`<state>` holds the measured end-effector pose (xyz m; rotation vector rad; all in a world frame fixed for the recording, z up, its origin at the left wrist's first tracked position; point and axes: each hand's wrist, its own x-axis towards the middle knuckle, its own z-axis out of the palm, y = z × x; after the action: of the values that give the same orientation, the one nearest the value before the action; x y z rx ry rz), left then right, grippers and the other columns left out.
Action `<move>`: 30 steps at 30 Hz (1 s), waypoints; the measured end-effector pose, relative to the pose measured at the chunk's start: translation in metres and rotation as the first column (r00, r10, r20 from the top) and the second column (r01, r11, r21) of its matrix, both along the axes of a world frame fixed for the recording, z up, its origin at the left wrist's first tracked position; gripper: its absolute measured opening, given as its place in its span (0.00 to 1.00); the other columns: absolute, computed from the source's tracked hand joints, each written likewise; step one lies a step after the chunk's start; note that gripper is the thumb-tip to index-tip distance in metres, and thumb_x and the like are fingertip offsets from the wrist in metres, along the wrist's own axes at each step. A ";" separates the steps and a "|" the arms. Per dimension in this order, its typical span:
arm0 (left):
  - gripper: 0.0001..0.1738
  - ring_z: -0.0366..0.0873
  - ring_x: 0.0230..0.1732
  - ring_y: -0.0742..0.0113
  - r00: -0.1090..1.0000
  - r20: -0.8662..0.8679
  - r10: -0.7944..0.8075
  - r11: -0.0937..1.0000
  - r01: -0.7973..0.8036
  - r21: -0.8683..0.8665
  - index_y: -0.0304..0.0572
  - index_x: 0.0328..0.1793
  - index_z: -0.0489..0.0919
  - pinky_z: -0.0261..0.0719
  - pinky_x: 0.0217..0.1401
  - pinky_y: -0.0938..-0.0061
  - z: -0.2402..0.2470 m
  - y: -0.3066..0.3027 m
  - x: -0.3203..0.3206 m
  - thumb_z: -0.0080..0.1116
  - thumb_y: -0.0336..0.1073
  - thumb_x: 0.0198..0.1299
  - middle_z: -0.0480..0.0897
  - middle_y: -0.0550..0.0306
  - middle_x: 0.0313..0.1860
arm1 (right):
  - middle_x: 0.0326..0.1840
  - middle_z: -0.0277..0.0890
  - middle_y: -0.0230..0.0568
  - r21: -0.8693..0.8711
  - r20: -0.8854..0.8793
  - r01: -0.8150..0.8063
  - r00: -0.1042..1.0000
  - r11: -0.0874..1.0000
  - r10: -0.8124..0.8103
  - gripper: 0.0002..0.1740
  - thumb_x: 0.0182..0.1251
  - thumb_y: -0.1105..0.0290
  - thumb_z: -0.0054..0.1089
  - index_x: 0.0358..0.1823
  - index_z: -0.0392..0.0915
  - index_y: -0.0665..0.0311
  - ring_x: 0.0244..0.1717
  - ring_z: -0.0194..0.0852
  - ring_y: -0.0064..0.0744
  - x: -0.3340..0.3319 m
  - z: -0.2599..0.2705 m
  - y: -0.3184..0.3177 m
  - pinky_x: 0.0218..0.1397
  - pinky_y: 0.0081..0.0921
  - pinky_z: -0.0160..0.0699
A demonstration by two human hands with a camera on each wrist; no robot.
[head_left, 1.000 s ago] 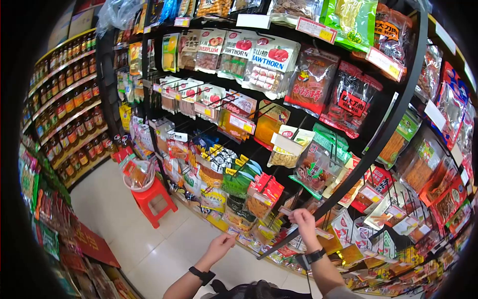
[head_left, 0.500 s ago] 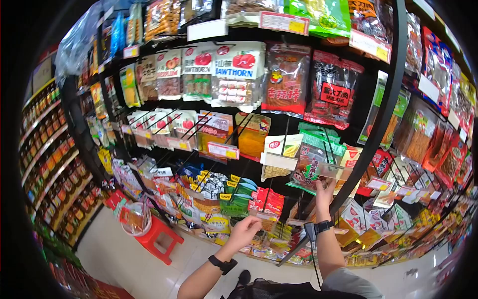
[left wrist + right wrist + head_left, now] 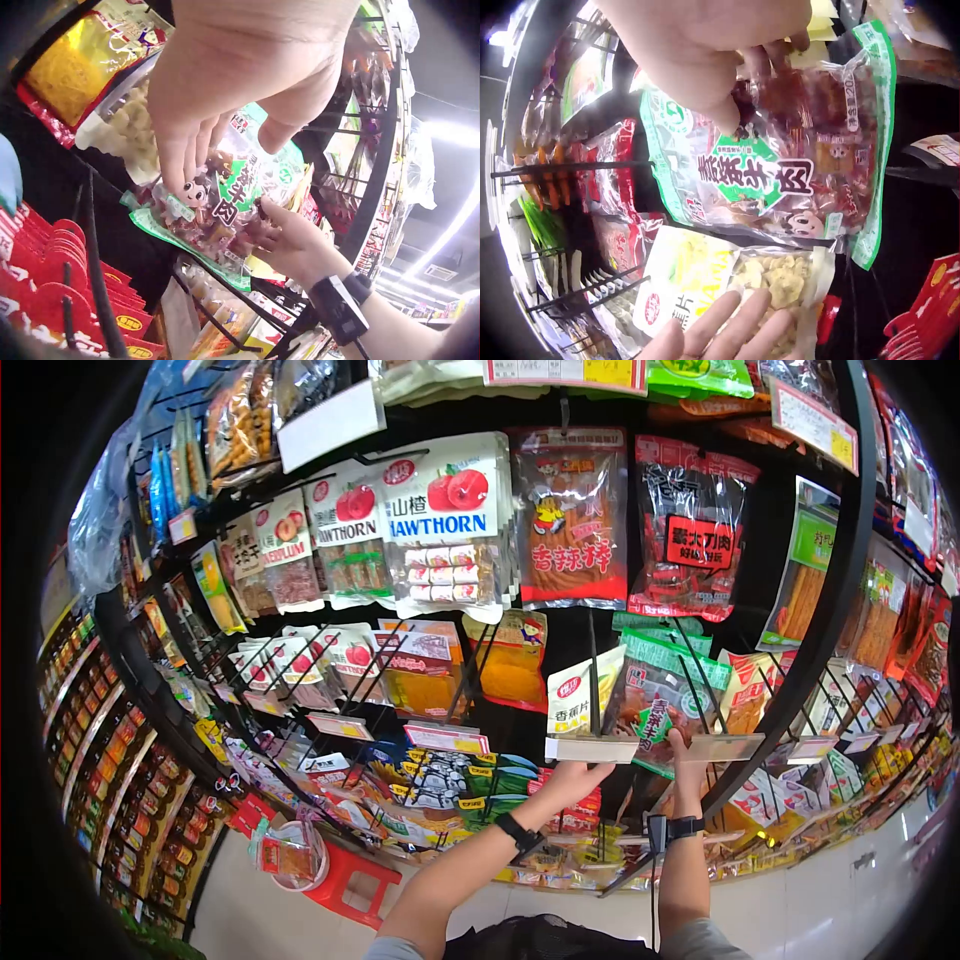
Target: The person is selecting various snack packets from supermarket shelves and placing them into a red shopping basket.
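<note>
A clear snack packet (image 3: pixel 650 700) with green edges and dark reddish pieces inside hangs on the rack in front of me. My right hand (image 3: pixel 688 765) grips its lower edge, thumb on the front and the other fingers behind, as the right wrist view shows. My left hand (image 3: pixel 572 787) is just below the white label holder (image 3: pixel 590 750). Its fingers reach down in front of the packet in the left wrist view, loosely extended and holding nothing. Beside the snack packet hangs a white banana chip packet (image 3: pixel 686 274), partly covered by my left fingers (image 3: pixel 739 322).
Black hooks with label holders (image 3: pixel 450 739) stick out from the rack. Hawthorn packets (image 3: pixel 450 530) and red packets (image 3: pixel 690 540) hang above. A dark upright post (image 3: pixel 800 650) stands right of my hands. On the floor, a white basket (image 3: pixel 318 860) sits on a red stool (image 3: pixel 362 890).
My right hand has risen from the lower rack to the green-edged packet and taken hold of it. The left hand has moved up and right, nearer to it. The view has come closer.
</note>
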<state>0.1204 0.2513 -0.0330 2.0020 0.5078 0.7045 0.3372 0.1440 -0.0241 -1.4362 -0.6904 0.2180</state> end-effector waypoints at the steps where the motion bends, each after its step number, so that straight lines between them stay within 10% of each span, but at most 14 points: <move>1: 0.14 0.81 0.50 0.61 0.992 0.125 0.033 0.997 -0.041 0.062 0.37 0.52 0.81 0.78 0.54 0.66 0.001 0.000 0.004 0.62 0.39 0.66 0.85 0.51 0.50 | 0.63 0.73 0.49 0.037 0.054 0.060 0.997 0.998 -0.062 0.36 0.65 0.71 0.66 0.72 0.61 0.73 0.59 0.73 0.32 -0.011 0.006 -0.004 0.62 0.32 0.71; 4: 0.12 0.80 0.47 0.58 0.993 0.097 0.060 0.969 -0.081 0.233 0.39 0.51 0.80 0.77 0.52 0.64 0.014 0.021 0.011 0.61 0.36 0.65 0.84 0.50 0.45 | 0.39 0.77 0.37 0.268 0.016 0.034 0.999 0.963 -0.040 0.20 0.63 0.67 0.71 0.50 0.75 0.69 0.40 0.73 0.29 -0.016 -0.011 0.007 0.47 0.29 0.75; 11: 0.12 0.81 0.45 0.62 0.968 0.250 -0.035 0.997 0.017 0.073 0.38 0.49 0.80 0.78 0.47 0.67 0.024 0.033 0.009 0.61 0.33 0.60 0.84 0.53 0.39 | 0.47 0.80 0.44 0.185 0.309 0.206 0.916 0.961 -0.256 0.19 0.66 0.67 0.66 0.52 0.76 0.73 0.49 0.74 0.34 -0.025 -0.016 -0.019 0.58 0.34 0.72; 16: 0.16 0.81 0.37 0.75 0.911 0.296 -0.287 0.900 0.362 -0.242 0.33 0.49 0.81 0.80 0.33 0.74 0.027 0.019 0.017 0.62 0.40 0.63 0.84 0.58 0.35 | 0.67 0.69 0.45 0.125 -0.284 -0.122 0.946 0.985 0.154 0.34 0.70 0.61 0.62 0.72 0.63 0.66 0.62 0.70 0.36 -0.098 0.056 -0.072 0.55 0.32 0.78; 17: 0.23 0.79 0.44 0.69 0.863 0.442 -0.242 0.949 0.305 -0.076 0.39 0.61 0.78 0.82 0.44 0.69 0.013 0.010 0.024 0.64 0.42 0.64 0.83 0.60 0.48 | 0.68 0.67 0.47 0.145 -0.224 -0.072 0.969 0.987 0.104 0.33 0.70 0.60 0.61 0.71 0.64 0.66 0.64 0.69 0.39 -0.084 0.033 -0.082 0.57 0.36 0.78; 20: 0.24 0.77 0.45 0.75 0.834 0.399 -0.381 0.817 0.506 -0.276 0.37 0.66 0.73 0.84 0.36 0.76 0.059 -0.030 -0.030 0.61 0.40 0.67 0.80 0.58 0.50 | 0.71 0.63 0.49 0.172 -0.201 0.010 0.979 0.985 0.025 0.31 0.71 0.57 0.57 0.70 0.63 0.66 0.65 0.69 0.47 -0.083 0.020 -0.114 0.58 0.49 0.80; 23: 0.24 0.77 0.46 0.73 0.751 0.503 -0.429 0.696 0.629 -0.345 0.35 0.66 0.72 0.88 0.35 0.76 0.077 -0.034 -0.052 0.61 0.34 0.65 0.79 0.57 0.49 | 0.67 0.71 0.44 0.228 -0.210 -0.084 0.968 0.970 0.133 0.26 0.65 0.66 0.60 0.64 0.73 0.67 0.69 0.62 0.38 -0.129 0.052 -0.103 0.69 0.37 0.61; 30: 0.38 0.85 0.44 0.64 0.760 0.410 -0.505 0.709 0.636 -0.306 0.37 0.74 0.65 0.84 0.42 0.66 0.083 -0.043 -0.083 0.65 0.42 0.60 0.84 0.48 0.51 | 0.56 0.74 0.45 0.278 -0.402 0.095 0.915 0.956 0.026 0.22 0.66 0.63 0.62 0.60 0.74 0.61 0.57 0.69 0.37 -0.196 0.049 -0.115 0.58 0.41 0.68</move>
<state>0.0372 0.2080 0.0505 1.4655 -0.1606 0.4280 0.1415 0.0288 0.0249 -1.0722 -0.3392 0.3572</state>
